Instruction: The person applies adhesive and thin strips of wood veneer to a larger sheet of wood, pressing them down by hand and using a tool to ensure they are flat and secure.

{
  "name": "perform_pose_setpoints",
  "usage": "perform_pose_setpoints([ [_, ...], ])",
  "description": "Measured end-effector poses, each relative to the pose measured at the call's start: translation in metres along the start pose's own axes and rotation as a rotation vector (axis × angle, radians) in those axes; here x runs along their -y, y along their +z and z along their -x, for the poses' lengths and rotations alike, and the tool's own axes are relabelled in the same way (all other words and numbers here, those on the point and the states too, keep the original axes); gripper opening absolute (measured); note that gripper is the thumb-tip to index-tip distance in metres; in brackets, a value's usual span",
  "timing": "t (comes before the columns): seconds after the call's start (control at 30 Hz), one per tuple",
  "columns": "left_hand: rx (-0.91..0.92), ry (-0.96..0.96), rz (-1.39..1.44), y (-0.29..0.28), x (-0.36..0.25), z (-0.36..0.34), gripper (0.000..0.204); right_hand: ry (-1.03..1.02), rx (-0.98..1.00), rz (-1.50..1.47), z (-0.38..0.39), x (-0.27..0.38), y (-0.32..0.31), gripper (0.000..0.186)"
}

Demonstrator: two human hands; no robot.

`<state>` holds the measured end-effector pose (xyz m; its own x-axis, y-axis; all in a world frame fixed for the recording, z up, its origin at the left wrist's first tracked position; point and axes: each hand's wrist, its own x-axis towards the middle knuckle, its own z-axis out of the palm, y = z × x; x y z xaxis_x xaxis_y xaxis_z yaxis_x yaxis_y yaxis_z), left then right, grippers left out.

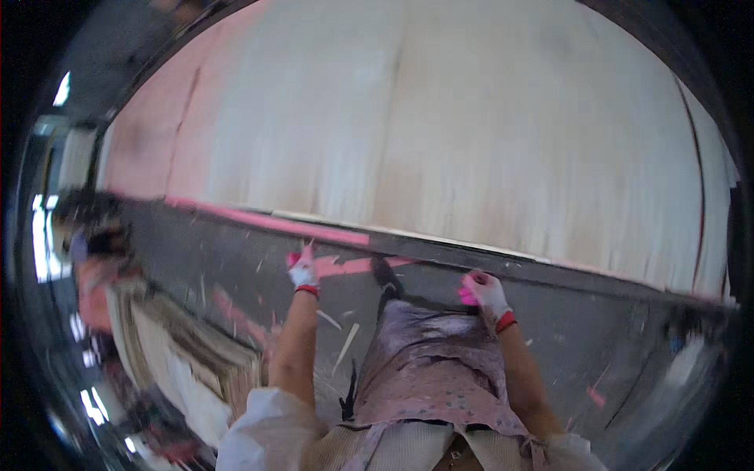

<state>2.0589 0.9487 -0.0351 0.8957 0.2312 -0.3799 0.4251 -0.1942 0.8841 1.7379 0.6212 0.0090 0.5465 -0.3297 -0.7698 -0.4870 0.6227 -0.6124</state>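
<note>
A broad pale wood sheet [471,133], reddish along its left side, spreads out in front of me. My left hand [303,268], in a white glove with pink fingers and a red cuff, is just short of its near edge. One finger points forward, apart from the others, and I see nothing held. Farther right, my right hand [484,293] wears a matching glove. Its pink fingers are curled in, and no object shows in them. Close to the left hand, a long pink strip [267,222] runs along the sheet's near edge.
Pink scraps [345,267] and a pale sliver [345,348] litter the grey floor [581,345]. To my left stands a stack of thin wood sheets [184,345]. A dark shoe [385,272] shows beyond my stained pink apron [440,369].
</note>
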Motion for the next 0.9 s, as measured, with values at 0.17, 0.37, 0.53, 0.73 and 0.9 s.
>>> perform_pose_setpoints([
  [0.17, -0.088, -0.239, -0.075, -0.045, 0.015, 0.023, 0.022, 0.027, 0.087, 0.102, 0.001, 0.031, 0.005, 0.015],
  [0.37, -0.063, -0.381, -0.017, 0.003, 0.019, 0.001, 0.036, -0.449, 0.038, 0.789, -0.034, 0.061, 0.026, 0.027],
  [0.53, 0.061, -0.283, -0.273, -0.008, 0.057, -0.066, 0.042, -0.59, 0.082, 1.168, -0.023, 0.123, 0.154, 0.039],
  [0.73, 0.423, -0.302, -0.483, -0.024, 0.024, -0.056, 0.04, -0.913, 0.164, 1.328, -0.068, 0.126, 0.305, 0.049],
  [0.9, 0.442, -0.244, 0.075, -0.011, 0.004, -0.034, 0.035, -0.954, 0.195, 1.559, -0.105, 0.112, 0.392, 0.073],
])
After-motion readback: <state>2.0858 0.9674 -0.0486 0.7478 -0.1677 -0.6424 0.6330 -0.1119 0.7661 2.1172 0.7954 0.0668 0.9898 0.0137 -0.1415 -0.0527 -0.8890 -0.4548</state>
